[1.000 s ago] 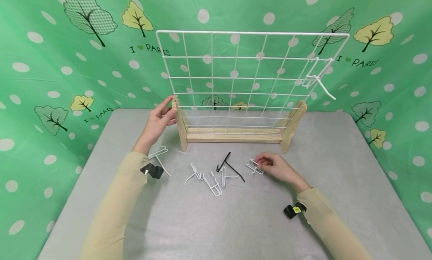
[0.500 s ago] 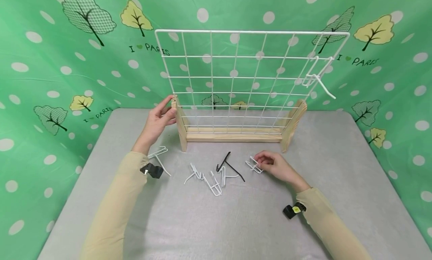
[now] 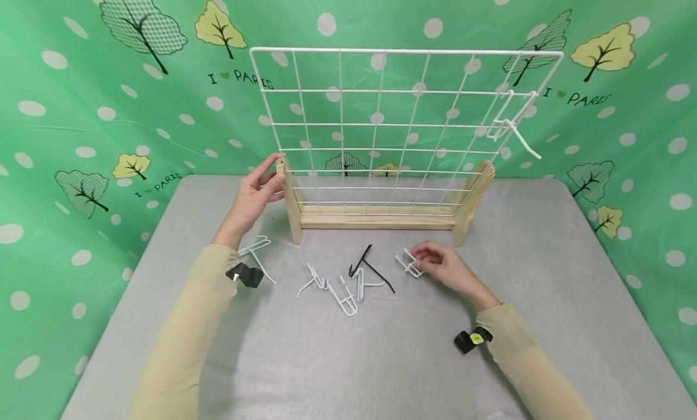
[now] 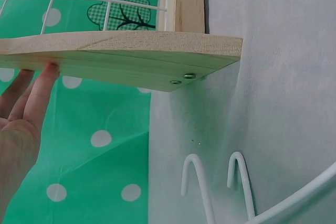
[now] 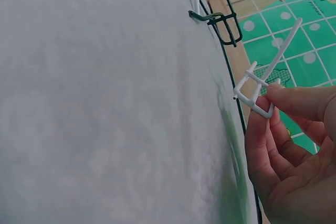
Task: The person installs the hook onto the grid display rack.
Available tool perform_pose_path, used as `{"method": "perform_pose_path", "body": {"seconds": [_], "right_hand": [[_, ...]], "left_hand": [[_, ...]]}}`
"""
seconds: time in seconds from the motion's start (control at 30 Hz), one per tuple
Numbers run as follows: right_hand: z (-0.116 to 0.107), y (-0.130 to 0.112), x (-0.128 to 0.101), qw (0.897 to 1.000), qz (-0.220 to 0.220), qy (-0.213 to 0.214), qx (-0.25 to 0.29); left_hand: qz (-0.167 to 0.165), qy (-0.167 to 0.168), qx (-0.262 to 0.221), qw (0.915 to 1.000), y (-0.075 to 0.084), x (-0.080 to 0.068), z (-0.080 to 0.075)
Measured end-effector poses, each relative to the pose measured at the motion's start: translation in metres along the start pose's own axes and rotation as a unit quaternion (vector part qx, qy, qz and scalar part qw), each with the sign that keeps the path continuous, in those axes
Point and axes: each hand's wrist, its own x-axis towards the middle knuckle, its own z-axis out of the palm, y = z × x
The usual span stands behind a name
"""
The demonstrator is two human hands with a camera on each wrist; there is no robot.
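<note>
At the far left, my left hand rests against the outer face of the wooden foot at the left end of the stand. My fingers lie straight along the wood, curling round nothing; they seem to be there to steady the stand so it does not tip or slide. Just below that wrist, a white wire hook lies flat on the table.

The stand holds an upright white wire grid between two wooden feet joined by a low wooden rail. One white hook already hangs on the grid, high on its right side, its prong pointing out toward me.

In front of the rail, near the middle, several loose white hooks lie jumbled together, with one black hook touching them.

To the right of that pile, my right hand pinches a white hook between thumb and fingertips. I grip it by its squared clip end, leaving the long prong free, and it is lifted just off the table.

The table is covered in a pale grey, felt-like cloth. Behind and on both sides hangs a green backdrop printed with white dots, cartoon trees and the words "I love Paris".
</note>
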Motion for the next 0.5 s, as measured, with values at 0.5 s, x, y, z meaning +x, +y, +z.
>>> {"method": "perform_pose_path", "body": {"seconds": [0.5], "right_hand": [[0.0004, -0.0024, 0.0024, 0.998, -0.009, 0.057, 0.039]], "left_hand": [[0.002, 0.001, -0.008, 1.0000, 0.0007, 0.0000, 0.0003]]}}
